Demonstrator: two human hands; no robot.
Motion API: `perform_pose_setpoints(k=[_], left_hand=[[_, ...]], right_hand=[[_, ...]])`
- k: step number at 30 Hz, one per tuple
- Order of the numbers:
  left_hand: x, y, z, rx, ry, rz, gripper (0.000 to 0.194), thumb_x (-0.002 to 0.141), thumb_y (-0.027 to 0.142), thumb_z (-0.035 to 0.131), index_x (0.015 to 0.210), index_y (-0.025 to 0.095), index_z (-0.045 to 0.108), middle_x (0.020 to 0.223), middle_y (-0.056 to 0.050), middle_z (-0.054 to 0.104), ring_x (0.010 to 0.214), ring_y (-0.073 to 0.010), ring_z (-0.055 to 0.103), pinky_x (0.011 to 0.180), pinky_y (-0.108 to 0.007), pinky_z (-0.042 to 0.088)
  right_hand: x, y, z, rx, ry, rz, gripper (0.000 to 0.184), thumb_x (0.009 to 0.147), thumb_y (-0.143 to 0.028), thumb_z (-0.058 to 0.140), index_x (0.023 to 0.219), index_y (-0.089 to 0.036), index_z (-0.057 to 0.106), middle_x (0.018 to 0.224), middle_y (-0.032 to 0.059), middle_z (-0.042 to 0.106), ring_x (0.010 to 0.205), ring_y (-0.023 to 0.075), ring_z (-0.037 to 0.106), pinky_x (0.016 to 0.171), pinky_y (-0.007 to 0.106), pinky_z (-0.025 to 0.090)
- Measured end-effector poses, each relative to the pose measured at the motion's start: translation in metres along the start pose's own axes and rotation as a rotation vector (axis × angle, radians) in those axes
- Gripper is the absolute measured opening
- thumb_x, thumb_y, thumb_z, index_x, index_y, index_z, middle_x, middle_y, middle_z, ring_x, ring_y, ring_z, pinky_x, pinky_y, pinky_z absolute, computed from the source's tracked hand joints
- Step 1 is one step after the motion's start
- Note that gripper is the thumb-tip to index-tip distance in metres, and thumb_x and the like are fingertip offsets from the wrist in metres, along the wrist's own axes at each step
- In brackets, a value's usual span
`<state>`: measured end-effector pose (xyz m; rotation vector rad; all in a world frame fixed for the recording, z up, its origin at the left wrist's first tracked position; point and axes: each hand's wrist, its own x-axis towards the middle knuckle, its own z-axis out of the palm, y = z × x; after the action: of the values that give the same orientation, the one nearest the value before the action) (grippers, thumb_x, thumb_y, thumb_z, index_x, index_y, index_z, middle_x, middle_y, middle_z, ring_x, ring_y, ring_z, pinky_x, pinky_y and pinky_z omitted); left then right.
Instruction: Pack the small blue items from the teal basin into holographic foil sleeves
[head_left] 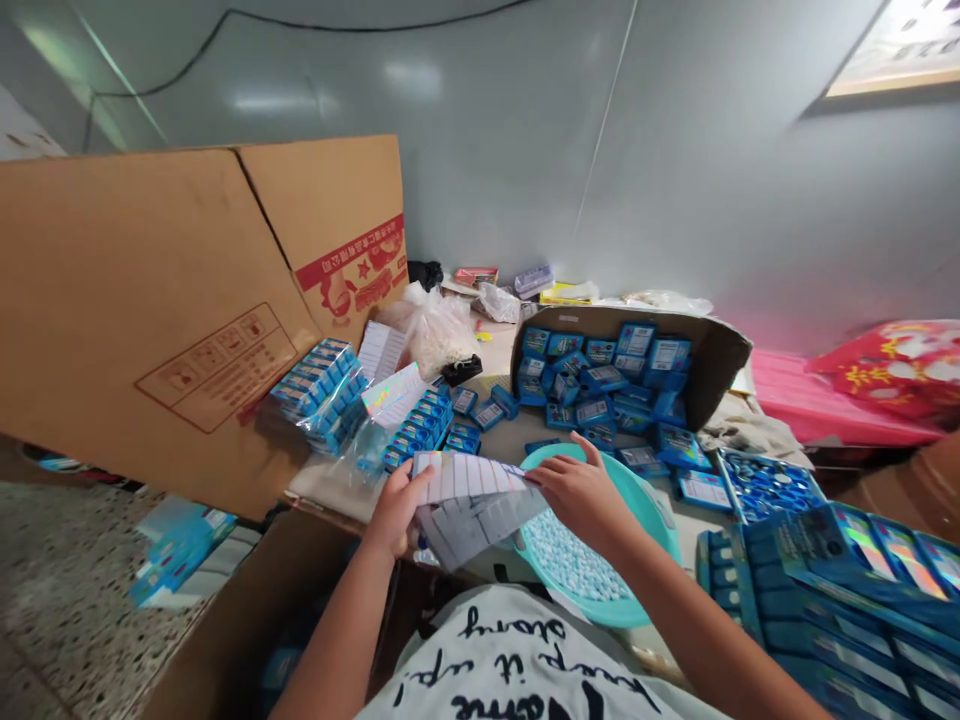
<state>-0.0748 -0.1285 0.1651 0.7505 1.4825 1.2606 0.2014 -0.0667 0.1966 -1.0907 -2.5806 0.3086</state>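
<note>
My left hand (396, 508) grips the left edge of a fanned stack of white label sheets (472, 505), thumb on top. My right hand (583, 490) pinches the right end of the top sheet, fingers closed on it. The sheets hang just over the near table edge, in front of a teal basin (660, 520) filled with small pale blue-white pellets (574, 565). My right forearm crosses above the basin.
A large cardboard box (172, 310) stands at left. A tipped cardboard tray (712, 350) spills several small blue packets. Wrapped blue packet bundles (322, 390) lie at centre left, blue cartons (847, 590) at right. An open box (247, 610) sits below the table edge.
</note>
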Motion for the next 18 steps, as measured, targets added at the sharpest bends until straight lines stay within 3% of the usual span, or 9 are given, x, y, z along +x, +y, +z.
perform_pose_setpoints(k=[2, 4, 7, 10, 12, 15, 18], left_hand=[[0.003, 0.008, -0.006, 0.174, 0.139, 0.165, 0.063, 0.076, 0.05, 0.073, 0.127, 0.017, 0.057, 0.112, -0.014, 0.069, 0.095, -0.0257, 0.069, 0.081, -0.039, 0.055], [0.006, 0.012, -0.012, 0.43, 0.292, 0.432, 0.067, 0.072, 0.048, 0.077, 0.129, 0.019, 0.056, 0.13, -0.016, 0.06, 0.119, -0.0303, 0.059, 0.101, -0.047, 0.047], [0.003, 0.012, -0.015, 0.617, 0.37, 0.639, 0.052, 0.079, 0.049, 0.071, 0.122, 0.02, 0.061, 0.131, -0.014, 0.058, 0.129, -0.0319, 0.05, 0.113, -0.05, 0.034], [-0.008, 0.003, -0.009, 0.49, 0.449, 0.697, 0.033, 0.091, 0.046, 0.057, 0.111, 0.021, 0.064, 0.116, -0.01, 0.065, 0.114, -0.0272, 0.059, 0.105, -0.045, 0.042], [-0.014, -0.004, 0.0, 0.365, 0.468, 0.709, 0.028, 0.091, 0.044, 0.057, 0.105, 0.021, 0.065, 0.107, -0.009, 0.066, 0.105, -0.0246, 0.062, 0.099, -0.04, 0.047], [-0.011, -0.012, 0.015, 0.069, 0.312, 0.558, 0.041, 0.093, 0.053, 0.051, 0.114, 0.019, 0.06, 0.104, -0.01, 0.067, 0.094, -0.0232, 0.067, 0.087, -0.039, 0.054], [0.003, -0.013, 0.028, -0.212, 0.143, 0.361, 0.06, 0.094, 0.064, 0.036, 0.132, 0.019, 0.045, 0.116, -0.015, 0.064, 0.092, -0.0246, 0.069, 0.081, -0.042, 0.058]], right_hand=[[0.004, 0.013, -0.004, 0.074, -0.018, 0.058, 0.03, 0.093, -0.017, 0.047, 0.097, -0.029, 0.075, 0.093, 0.0043, 0.076, 0.088, 0.0256, 0.07, 0.11, 0.054, 0.032], [0.003, 0.023, -0.004, 0.171, 0.052, 0.17, 0.028, 0.093, -0.025, 0.048, 0.103, -0.028, 0.075, 0.101, 0.0059, 0.076, 0.092, 0.0286, 0.07, 0.095, 0.047, 0.046], [-0.001, 0.031, 0.001, 0.387, 0.26, 0.411, 0.025, 0.09, -0.04, 0.056, 0.102, -0.028, 0.075, 0.1, 0.0048, 0.076, 0.088, 0.0304, 0.069, 0.077, 0.041, 0.051], [-0.004, 0.031, 0.011, 0.759, 0.428, 0.581, 0.026, 0.084, -0.048, 0.063, 0.092, -0.026, 0.074, 0.082, 0.0029, 0.075, 0.073, 0.0276, 0.067, 0.064, 0.036, 0.05], [-0.005, 0.029, 0.02, 1.032, 0.499, 0.665, 0.026, 0.078, -0.048, 0.069, 0.088, -0.025, 0.073, 0.077, 0.0024, 0.074, 0.069, 0.0272, 0.066, 0.059, 0.035, 0.049], [-0.003, 0.023, 0.032, 1.311, 0.539, 0.808, 0.023, 0.067, -0.043, 0.075, 0.082, -0.027, 0.073, 0.079, 0.003, 0.075, 0.067, 0.0287, 0.067, 0.058, 0.038, 0.051], [0.0, 0.019, 0.039, 1.404, 0.48, 0.838, 0.021, 0.063, -0.04, 0.076, 0.079, -0.028, 0.073, 0.081, 0.0035, 0.075, 0.066, 0.03, 0.067, 0.056, 0.04, 0.052]])
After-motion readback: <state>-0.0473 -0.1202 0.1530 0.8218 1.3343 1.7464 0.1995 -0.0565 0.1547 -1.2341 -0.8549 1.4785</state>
